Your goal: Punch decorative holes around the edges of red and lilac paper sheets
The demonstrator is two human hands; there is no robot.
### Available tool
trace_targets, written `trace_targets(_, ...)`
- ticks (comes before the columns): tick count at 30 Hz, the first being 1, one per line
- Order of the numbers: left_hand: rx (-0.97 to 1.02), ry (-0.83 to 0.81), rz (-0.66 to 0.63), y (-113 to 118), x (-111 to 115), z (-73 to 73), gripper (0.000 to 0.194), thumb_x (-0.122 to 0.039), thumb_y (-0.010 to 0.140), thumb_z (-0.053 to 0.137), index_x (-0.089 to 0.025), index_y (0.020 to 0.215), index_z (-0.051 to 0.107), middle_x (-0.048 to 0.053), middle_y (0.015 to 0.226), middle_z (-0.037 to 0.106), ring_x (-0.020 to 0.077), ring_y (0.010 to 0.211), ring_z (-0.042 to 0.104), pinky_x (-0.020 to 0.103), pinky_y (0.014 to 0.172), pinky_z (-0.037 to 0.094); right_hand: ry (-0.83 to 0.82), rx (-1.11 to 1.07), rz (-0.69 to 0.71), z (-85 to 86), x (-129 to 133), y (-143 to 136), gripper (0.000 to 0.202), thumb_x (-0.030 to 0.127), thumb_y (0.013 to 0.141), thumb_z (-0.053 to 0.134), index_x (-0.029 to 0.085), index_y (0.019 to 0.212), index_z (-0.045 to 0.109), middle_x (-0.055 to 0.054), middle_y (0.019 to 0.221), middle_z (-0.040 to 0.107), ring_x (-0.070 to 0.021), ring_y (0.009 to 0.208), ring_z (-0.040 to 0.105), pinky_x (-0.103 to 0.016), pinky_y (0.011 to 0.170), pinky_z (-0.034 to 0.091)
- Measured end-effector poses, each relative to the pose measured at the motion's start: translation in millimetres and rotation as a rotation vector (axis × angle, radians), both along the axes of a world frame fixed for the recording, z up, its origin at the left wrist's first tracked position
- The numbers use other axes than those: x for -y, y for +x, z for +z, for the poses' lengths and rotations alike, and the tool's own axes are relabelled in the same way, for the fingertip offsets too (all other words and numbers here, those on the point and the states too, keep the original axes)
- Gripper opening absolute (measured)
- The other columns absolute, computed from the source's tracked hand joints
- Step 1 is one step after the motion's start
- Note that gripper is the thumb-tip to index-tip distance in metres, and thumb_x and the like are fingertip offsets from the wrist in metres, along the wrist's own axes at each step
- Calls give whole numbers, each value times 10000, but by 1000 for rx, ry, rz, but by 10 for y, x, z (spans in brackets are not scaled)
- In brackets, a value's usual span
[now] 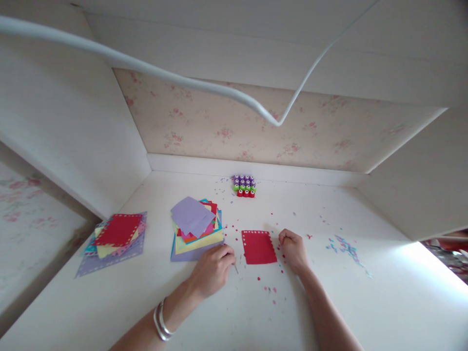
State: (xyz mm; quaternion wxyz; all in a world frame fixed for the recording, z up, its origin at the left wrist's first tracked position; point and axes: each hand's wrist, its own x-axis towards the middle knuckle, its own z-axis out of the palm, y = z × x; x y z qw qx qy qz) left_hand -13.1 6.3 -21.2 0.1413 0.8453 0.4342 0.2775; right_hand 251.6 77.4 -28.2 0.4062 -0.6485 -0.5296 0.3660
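Note:
A red paper square point(259, 247) with small holes punched along its top and right edges lies flat between my hands. To its left, my left hand point(215, 267) is closed, its fingers pinched together near a thin scrap on the table; what they hold, if anything, is too small to tell. On the right, my right hand point(293, 248) rests curled on the tabletop beside the paper, its fingers folded in and their inside hidden. Next to my left hand is a stack of colored papers point(199, 241), with purple sheets on top.
Small purple, green and red punches point(244, 186) stand in rows near the back wall. A pile of papers with punched edges point(119, 234) lies at the far left. Colored scraps point(347, 248) are scattered at the right. A white cable point(204, 87) hangs across the upper view.

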Motion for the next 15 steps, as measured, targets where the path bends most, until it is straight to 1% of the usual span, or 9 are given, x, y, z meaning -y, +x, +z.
trace_targets(7, -27, -58, 49, -14, 23, 44, 227, -47, 841, 464, -181, 855, 647, 34, 936, 642, 148, 825, 617, 270, 747, 507, 25, 28, 5, -47, -5, 9, 113, 218, 550, 337, 203, 552, 448, 57, 459, 332, -100, 426, 305, -213, 423, 221)
trace_targets(10, -17, -62, 45, -25, 22, 53, 230, -60, 850, 460, -184, 854, 654, 29, 933, 654, 139, 809, 628, 256, 736, 510, 28, 41, 13, -70, -6, 20, 109, 210, 550, 340, 202, 548, 449, 53, 460, 348, -103, 433, 316, -215, 426, 229)
trace_targets(15, -39, -48, 24, -45, 30, 44, 238, -69, 847, 468, -190, 866, 672, 26, 934, 670, 136, 803, 643, 235, 711, 514, -6, 31, 3, -59, 1, 30, 111, 207, 555, 344, 205, 559, 454, 63, 431, 336, -99, 400, 318, -213, 416, 206)
